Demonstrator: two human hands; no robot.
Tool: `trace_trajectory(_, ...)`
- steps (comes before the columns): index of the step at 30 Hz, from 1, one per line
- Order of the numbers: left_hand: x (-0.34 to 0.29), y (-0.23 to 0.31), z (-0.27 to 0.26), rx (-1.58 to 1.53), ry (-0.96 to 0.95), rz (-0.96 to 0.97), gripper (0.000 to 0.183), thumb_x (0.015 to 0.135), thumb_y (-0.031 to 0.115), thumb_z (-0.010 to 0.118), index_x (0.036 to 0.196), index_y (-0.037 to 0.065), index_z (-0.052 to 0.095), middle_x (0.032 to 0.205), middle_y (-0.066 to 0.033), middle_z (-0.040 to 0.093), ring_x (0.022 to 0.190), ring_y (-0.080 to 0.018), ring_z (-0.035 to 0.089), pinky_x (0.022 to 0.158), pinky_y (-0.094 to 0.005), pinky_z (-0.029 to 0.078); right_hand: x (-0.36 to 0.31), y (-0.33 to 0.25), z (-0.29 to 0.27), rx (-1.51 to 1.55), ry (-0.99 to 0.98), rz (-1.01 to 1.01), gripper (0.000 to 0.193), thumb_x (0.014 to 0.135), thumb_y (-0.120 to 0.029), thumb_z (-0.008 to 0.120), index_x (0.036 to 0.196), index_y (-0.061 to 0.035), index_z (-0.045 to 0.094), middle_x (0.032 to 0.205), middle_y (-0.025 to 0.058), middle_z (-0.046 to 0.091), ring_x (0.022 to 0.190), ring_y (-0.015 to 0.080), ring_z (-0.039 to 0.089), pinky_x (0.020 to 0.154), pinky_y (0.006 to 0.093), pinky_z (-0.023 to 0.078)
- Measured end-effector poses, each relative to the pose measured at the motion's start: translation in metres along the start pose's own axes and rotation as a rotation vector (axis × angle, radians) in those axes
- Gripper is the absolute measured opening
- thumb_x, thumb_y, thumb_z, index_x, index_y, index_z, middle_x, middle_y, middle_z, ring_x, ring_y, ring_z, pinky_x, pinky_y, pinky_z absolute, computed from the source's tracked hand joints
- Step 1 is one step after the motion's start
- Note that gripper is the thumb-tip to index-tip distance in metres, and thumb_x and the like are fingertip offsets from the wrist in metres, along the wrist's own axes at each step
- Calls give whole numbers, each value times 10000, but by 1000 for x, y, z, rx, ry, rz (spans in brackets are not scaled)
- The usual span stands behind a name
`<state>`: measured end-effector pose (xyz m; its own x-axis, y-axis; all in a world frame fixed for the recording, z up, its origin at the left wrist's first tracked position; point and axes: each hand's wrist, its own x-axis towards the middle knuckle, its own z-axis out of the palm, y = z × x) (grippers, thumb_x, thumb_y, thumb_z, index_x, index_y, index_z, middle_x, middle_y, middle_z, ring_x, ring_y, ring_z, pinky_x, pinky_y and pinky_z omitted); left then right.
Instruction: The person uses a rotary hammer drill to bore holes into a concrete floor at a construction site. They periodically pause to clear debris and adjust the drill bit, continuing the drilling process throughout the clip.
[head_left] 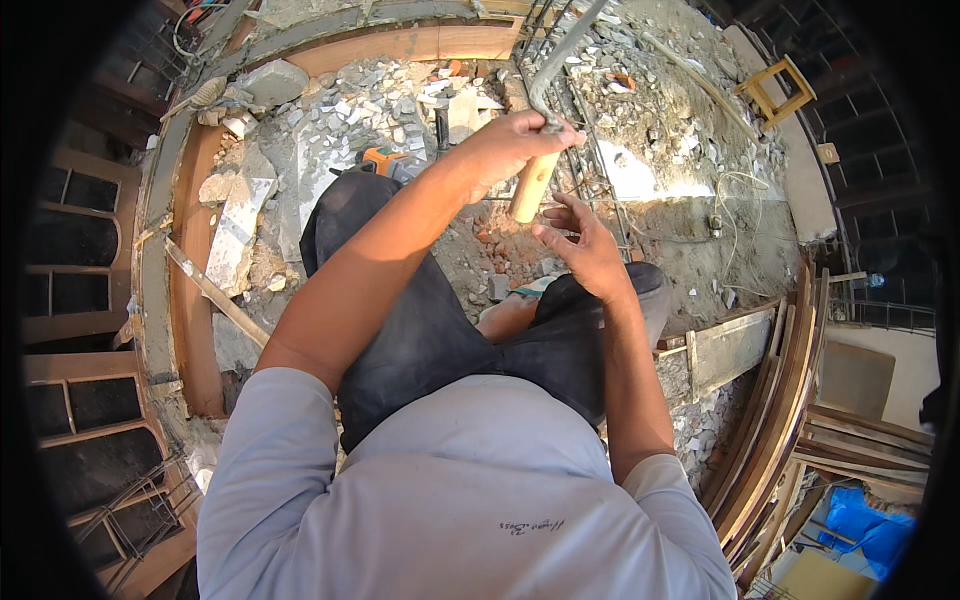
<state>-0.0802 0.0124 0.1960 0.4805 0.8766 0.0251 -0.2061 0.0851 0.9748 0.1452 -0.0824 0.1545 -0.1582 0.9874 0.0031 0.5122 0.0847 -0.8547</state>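
My left hand (512,148) is closed around the upper part of a pale wooden handle, between my knees and the rubble. The handle belongs to a trowel (568,62), seen almost edge-on, whose grey metal runs upward from a bent neck to the top edge of the view. Below and to the right, my right hand (588,248) is open, its fingers apart and slightly curled near the handle's lower end. It holds nothing. An orange and grey power tool (388,162) lies beyond my left knee, partly hidden by my leg and forearm.
Broken concrete and brick rubble (370,105) covers the ground ahead. Steel rebar (598,160) runs beyond my right hand. A wooden plank (440,42) edges the far side. Long boards (765,430) are stacked at right, and a small wooden frame (778,92) stands far right.
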Motion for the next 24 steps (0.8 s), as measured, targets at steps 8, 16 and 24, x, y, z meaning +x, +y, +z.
trace_trajectory(8, -12, -32, 26, 649, -194, 123, 605, 1035, 430, 773, 1558, 150, 652, 1462, -218, 723, 1219, -412, 747, 1057, -454, 570, 33, 18, 8, 564, -51, -41, 223, 903, -4, 751, 1107, -48, 671, 908, -8, 688, 787, 111, 641, 722, 296, 512)
trace_trajectory(16, 8, -51, -189, 1629, -339, -780, 1004, 820, 316, 964, 1671, 112, 471, 1535, -227, 678, 1351, -405, 698, 1104, -499, 565, 93, 25, -99, 480, 266, 11, 162, 850, 16, 756, 886, -91, 640, 731, -21, 609, 623, 81, 533, 581, 273, 399)
trace_trajectory(24, -58, -196, -270, 1734, -339, -437, 800, 733, 157, 935, 1462, 101, 610, 1441, -135, 693, 1396, -363, 632, 1209, -521, 475, 115, 15, -116, 1053, 513, 164, 162, 946, -25, 738, 921, -88, 591, 708, -18, 511, 574, 110, 470, 598, 304, 442)
